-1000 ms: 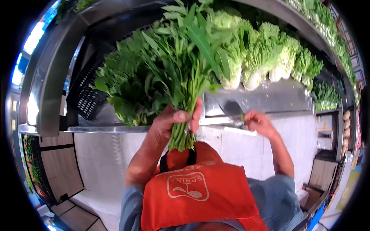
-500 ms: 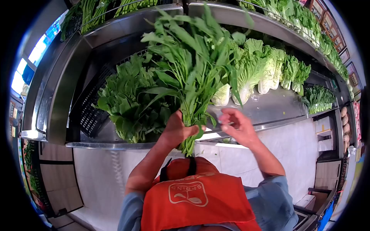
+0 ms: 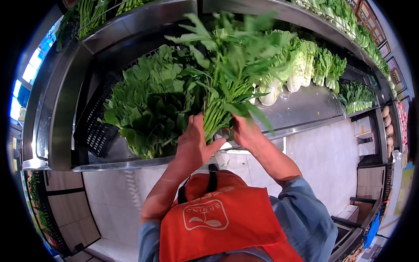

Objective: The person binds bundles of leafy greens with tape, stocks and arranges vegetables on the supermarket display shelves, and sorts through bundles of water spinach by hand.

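A leafy bunch of water spinach (image 3: 214, 113) leans over the metal display tray, its cut stem ends toward me and its leaves pointing away, partly smeared by motion. My left hand (image 3: 194, 139) is around the stems from the left, thumb stretched across near the cut ends. On the right side, my right hand (image 3: 246, 131) grips the same bunch; leaves hide most of its fingertips. Broad-leaved greens (image 3: 148, 96) lie just left of the bunch. Pale-ribbed lettuce heads (image 3: 273, 89) stand to its right, partly behind its leaves.
The tray's metal front edge (image 3: 305, 126) runs below my hands. A black plastic crate (image 3: 98, 135) sits at the left. Small leafy bunches (image 3: 327, 70) and tied dark greens (image 3: 358, 97) are at the right. An upper shelf (image 3: 144, 19) of vegetables runs along the back.
The water spinach has moved forward and lower over the tray. My right hand, apart from the bunch before with fingers curled, has come in against its right side.
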Tool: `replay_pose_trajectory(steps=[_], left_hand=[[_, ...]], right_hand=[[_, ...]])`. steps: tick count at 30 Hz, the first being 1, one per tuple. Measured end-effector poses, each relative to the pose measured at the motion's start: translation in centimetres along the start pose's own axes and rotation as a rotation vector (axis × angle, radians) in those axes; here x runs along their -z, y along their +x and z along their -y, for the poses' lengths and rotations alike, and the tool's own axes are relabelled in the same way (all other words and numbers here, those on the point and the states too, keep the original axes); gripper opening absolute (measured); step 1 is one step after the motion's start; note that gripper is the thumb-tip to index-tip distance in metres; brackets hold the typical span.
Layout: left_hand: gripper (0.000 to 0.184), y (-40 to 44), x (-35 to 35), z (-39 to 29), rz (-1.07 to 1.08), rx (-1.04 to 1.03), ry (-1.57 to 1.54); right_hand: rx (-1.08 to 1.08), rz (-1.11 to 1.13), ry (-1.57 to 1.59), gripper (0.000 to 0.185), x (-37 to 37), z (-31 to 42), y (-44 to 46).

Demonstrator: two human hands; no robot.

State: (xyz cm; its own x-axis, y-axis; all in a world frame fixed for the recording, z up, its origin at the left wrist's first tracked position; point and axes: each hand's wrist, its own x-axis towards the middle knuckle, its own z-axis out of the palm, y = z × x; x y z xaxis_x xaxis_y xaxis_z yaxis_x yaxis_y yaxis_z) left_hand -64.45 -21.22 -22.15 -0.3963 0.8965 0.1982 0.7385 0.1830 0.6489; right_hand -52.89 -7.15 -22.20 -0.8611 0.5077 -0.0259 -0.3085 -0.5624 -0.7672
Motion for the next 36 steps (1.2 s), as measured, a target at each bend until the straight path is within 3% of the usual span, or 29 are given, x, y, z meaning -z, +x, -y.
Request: replay_pose_trajectory(steps=[2, 3, 7, 10, 15, 16, 18, 19, 20, 22, 23, 27, 29, 30, 33, 36], left_hand=[[0.069, -0.1, 0.2, 0.2, 0.002, -0.045, -0.131], [0.068, -0.1, 0.2, 0.4, 0.007, -0.065, -0.198], [0.063, 0.5, -0.5, 1.8, 0.051, -0.019, -0.611], [0.062, 0.9, 0.2, 1.5, 0.117, 0.015, -0.554], [0.064, 2.4, -2.1, 1.8, 0.183, -0.044, -0.911], [0.064, 2.9, -2.2, 1.8, 0.195, -0.076, -0.933], [0.064, 3.7, -2.4, 0.1, 0.202, 0.034, -1.059], [0.059, 4.0, -1.8, -0.4, 0.323, 0.053, -1.046], [0.056, 4.4, -1.1, -1.0, 0.455, 0.082, -1.041], [0.049, 6.4, 0.2, -1.9, 0.633, 0.111, -1.150], [0.044, 6.0, 1.9, -3.3, 0.587, 0.142, -1.184], [0.034, 8.7, 8.6, -7.6, 0.551, 0.325, -1.159], [0.038, 11.9, 12.8, -8.4, 0.533, 0.209, -1.065], [0.040, 12.7, 15.5, -9.7, 0.458, 0.255, -0.989], [0.041, 16.3, 22.7, -10.0, 0.319, 0.009, -0.875], [0.048, 18.4, 31.0, -10.8, 0.006, 0.025, -0.747]], right_hand=[[-0.010, 0.021, 0.127, 0.057, 0.5, -0.8, 0.6], [0.086, 0.123, -0.102, 0.070, 0.9, -0.9, 0.5], [-0.061, 0.082, 0.133, 0.080, 1.0, -1.1, 1.2], [-0.054, 0.146, 0.211, 0.075, 1.8, -1.3, 1.6], [-0.085, 0.044, 0.159, 0.083, 2.4, -1.2, 1.8], [-0.047, 0.164, 0.172, 0.081, 3.6, -1.3, 1.6], [-0.066, 0.053, -0.044, 0.082, 4.3, -1.0, 1.1], [-0.157, -0.143, -0.104, 0.081, 4.7, -0.8, 0.9], [0.067, 0.172, -0.013, 0.075, 4.4, 0.0, -0.1], [-0.034, 0.054, -0.207, 0.079, 4.3, 3.0, 0.8], [0.100, 0.199, -0.117, 0.079, 4.2, 2.9, 0.3], [0.217, 0.036, -0.154, 0.086, 7.0, 2.9, 0.7], [0.221, 0.203, -0.275, 0.081, 3.1, 4.7, 2.3], [0.225, 0.285, -0.336, 0.078, 1.8, 5.3, 2.8], [0.087, 0.279, -0.374, 0.054, 2.8, 3.8, 3.0], [0.043, 0.315, -0.422, 0.035, 3.2, 2.3, 3.4]])
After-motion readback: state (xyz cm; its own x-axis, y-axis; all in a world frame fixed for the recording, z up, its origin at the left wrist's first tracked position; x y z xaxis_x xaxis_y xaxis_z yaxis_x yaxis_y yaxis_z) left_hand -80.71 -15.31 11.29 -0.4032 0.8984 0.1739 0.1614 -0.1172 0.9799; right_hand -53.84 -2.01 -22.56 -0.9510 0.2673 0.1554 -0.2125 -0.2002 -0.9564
